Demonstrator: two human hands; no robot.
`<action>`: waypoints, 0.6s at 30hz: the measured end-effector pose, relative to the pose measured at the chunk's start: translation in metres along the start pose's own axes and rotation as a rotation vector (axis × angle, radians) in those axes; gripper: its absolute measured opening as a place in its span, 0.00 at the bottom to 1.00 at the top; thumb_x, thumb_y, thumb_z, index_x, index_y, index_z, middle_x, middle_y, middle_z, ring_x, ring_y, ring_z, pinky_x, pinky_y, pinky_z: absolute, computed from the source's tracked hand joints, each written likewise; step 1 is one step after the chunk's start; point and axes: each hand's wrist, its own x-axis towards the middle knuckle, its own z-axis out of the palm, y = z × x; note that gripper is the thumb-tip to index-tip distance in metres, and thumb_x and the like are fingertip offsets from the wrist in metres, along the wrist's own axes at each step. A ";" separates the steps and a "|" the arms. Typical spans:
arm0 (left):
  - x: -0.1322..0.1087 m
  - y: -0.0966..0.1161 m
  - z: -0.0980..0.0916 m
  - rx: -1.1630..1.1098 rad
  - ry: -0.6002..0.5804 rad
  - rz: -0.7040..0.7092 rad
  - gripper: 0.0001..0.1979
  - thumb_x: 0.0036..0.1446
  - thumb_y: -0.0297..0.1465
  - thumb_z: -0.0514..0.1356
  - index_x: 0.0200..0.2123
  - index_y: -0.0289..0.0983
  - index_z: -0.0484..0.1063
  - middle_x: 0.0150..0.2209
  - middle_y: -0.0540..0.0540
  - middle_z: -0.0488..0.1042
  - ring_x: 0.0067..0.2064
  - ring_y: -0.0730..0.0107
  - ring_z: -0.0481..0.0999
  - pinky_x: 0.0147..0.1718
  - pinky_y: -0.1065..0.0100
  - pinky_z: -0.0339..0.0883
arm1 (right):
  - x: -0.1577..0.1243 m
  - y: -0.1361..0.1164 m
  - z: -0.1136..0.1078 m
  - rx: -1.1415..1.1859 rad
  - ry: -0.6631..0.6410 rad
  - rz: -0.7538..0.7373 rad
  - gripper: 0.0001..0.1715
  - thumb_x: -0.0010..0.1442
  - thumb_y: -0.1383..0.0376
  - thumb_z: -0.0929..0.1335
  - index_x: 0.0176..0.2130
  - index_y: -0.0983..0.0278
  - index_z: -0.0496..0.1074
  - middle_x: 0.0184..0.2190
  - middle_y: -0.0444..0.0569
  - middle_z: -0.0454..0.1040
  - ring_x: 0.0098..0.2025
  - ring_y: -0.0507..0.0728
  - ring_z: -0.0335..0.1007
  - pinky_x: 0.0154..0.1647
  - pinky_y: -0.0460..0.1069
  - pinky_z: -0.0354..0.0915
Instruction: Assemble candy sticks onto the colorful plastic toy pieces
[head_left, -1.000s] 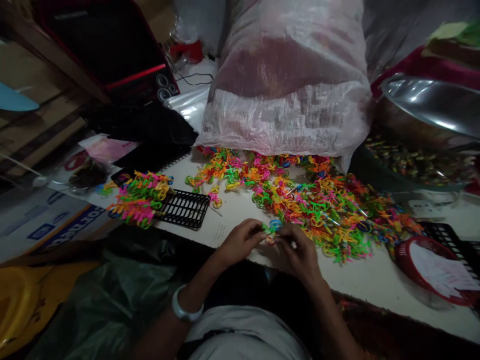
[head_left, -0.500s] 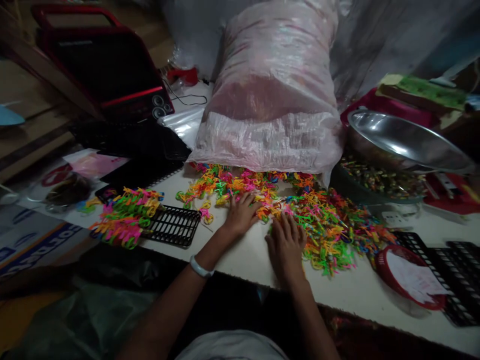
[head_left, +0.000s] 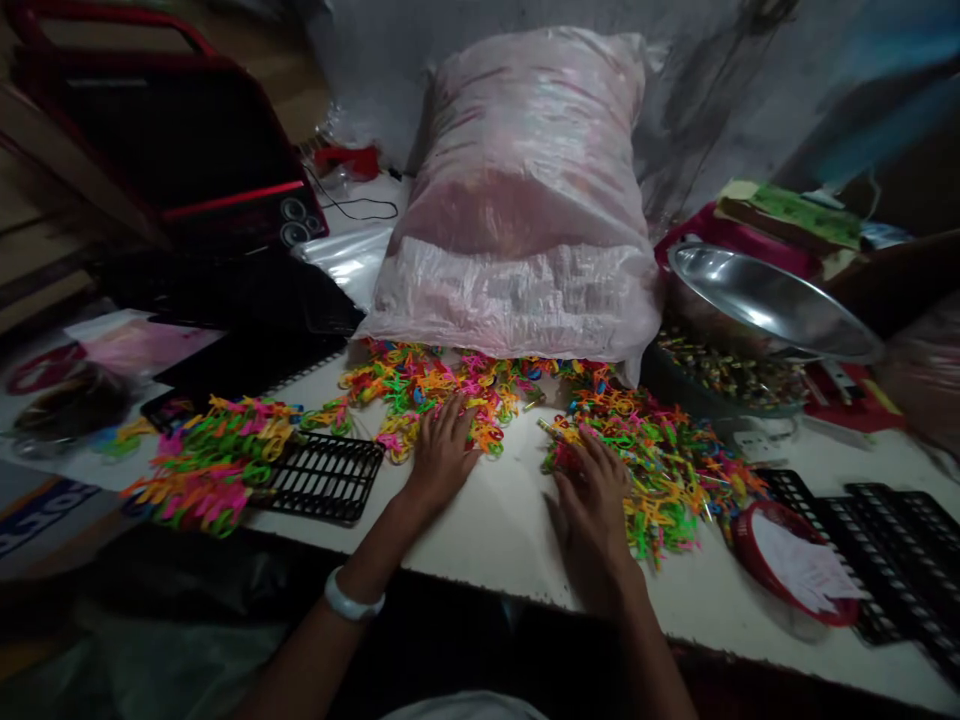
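Small bright plastic pieces (head_left: 664, 470) in orange, pink, green and yellow lie in a loose heap on the white table (head_left: 495, 530). My left hand (head_left: 442, 455) rests open at the left part of the heap, its fingers stretched over some pieces. At the right part, my right hand (head_left: 598, 490) touches the heap with its fingers apart and slightly bent; its fingertips are partly lost among the pieces. Left of my hands, a black slotted tray (head_left: 330, 478) carries a stack of similar pieces (head_left: 217, 460) on its left portion.
Behind the heap stands a large pinkish-white sack (head_left: 510, 220). To the right are a metal bowl (head_left: 772, 300) tilted over a tub of small items, a red basket (head_left: 799, 565) and more black trays (head_left: 870, 540). A red-framed screen device (head_left: 180, 150) stands back left.
My hands have moved apart, the left one leftward and the right one slightly rightward, widening the bare strip of table between them. The view has shifted a little.
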 end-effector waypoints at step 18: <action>-0.033 0.025 -0.010 -1.123 -0.095 -0.571 0.12 0.51 0.36 0.63 0.37 0.34 0.72 0.33 0.48 0.74 0.35 0.69 0.73 0.36 0.69 0.68 | 0.024 -0.041 0.014 0.577 -0.270 0.170 0.21 0.61 0.60 0.64 0.53 0.60 0.67 0.50 0.55 0.71 0.47 0.59 0.71 0.46 0.56 0.69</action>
